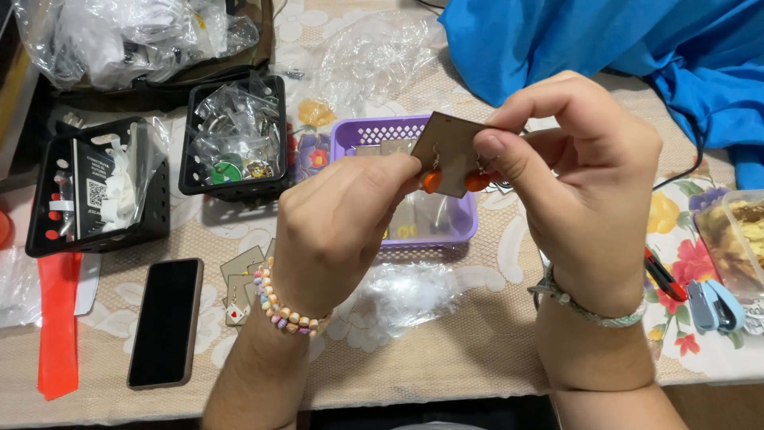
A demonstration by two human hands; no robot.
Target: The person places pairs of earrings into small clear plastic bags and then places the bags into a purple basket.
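Both my hands pinch a brown earring card above the purple basket.

My left hand (342, 219) and right hand (573, 159) grip the card (452, 147) by its edges; two orange earrings (432, 181) dangle and, I judge, could slip off into the basket (374, 131) if it tilts.

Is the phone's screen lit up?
No, the phone lies flat on the table left of the left hand, and its screen is completely black.
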